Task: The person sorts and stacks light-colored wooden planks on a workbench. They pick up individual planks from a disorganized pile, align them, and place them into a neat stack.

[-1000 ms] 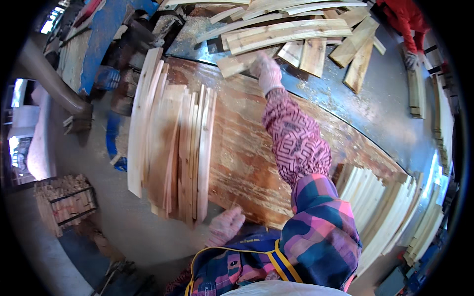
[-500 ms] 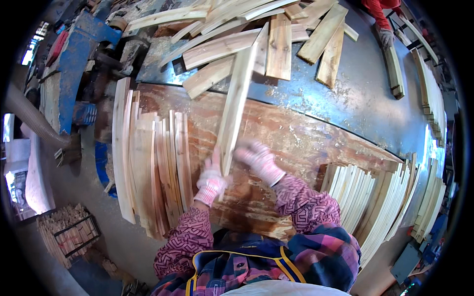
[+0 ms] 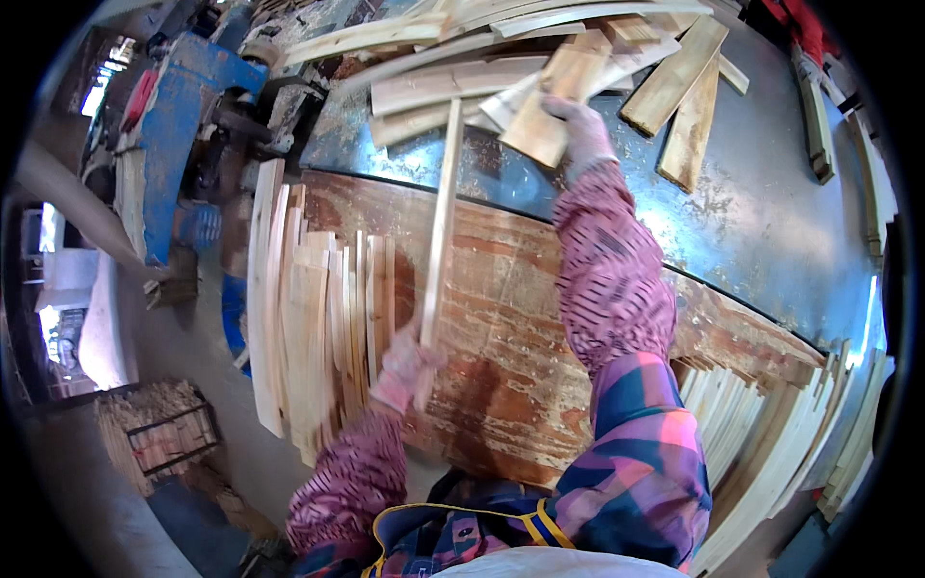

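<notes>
My left hand [image 3: 406,370], in a pale pink-and-white glove, is closed round the near end of a long narrow wooden board [image 3: 443,217]. That board points away from me, with its thin side facing up and its far end by the pile. Stretched far forward, my gloved right hand [image 3: 583,135] grips the edge of a wider wooden plank [image 3: 540,127] at the front of the loose pile. Its thumb lies on the plank's top; the other fingers are partly hidden. Both hands are somewhat blurred.
Boards stand in a row [image 3: 313,337] left of the brown plywood top [image 3: 501,385], and another row [image 3: 732,414] stands right. Loose boards [image 3: 462,77] cover the metal table [image 3: 713,231]. Blue machinery [image 3: 178,125] is at far left. A co-worker's red sleeve [image 3: 805,29] shows at upper right.
My right hand has left the near board and reached forward to the pile, taking hold of a wider plank, which has shifted. My left hand keeps its board, now turned onto its edge.
</notes>
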Demonstrator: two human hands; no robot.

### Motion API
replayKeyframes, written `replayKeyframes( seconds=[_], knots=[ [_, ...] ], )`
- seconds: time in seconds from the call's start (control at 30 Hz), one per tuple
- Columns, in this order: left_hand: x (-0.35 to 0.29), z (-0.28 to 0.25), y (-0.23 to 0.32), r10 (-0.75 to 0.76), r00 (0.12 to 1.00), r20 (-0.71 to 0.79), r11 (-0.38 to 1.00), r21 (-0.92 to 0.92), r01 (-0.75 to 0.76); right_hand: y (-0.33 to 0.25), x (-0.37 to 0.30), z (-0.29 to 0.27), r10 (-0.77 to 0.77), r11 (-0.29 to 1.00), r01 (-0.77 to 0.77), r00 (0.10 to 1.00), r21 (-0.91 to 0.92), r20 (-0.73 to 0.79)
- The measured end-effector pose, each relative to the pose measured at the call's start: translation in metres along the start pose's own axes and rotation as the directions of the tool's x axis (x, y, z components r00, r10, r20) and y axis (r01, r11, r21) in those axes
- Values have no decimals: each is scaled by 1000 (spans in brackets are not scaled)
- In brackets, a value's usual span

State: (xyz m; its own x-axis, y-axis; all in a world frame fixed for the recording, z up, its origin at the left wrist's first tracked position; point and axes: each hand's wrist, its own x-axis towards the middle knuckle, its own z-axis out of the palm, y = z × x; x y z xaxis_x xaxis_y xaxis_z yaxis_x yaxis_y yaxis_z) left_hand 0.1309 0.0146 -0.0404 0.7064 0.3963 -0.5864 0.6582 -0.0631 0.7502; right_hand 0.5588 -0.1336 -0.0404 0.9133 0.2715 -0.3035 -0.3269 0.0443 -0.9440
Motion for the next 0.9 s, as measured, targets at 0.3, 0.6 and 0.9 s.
replayKeyframes(
  seconds=[0.3,0.6,0.9],
  knots=[
    [125,-4,183,16,998,53,898,-440,9,36,-329,-133,264,961,-249,955,-117,133],
    [-110,65,-70,-22,980,200,961,-267,77,82,-459,-120,571,704,-444,818,-554,70],
    [-134,53,-68,127,981,150,954,-289,-80,151,-439,-68,355,643,-199,933,-739,57]
  ],
)
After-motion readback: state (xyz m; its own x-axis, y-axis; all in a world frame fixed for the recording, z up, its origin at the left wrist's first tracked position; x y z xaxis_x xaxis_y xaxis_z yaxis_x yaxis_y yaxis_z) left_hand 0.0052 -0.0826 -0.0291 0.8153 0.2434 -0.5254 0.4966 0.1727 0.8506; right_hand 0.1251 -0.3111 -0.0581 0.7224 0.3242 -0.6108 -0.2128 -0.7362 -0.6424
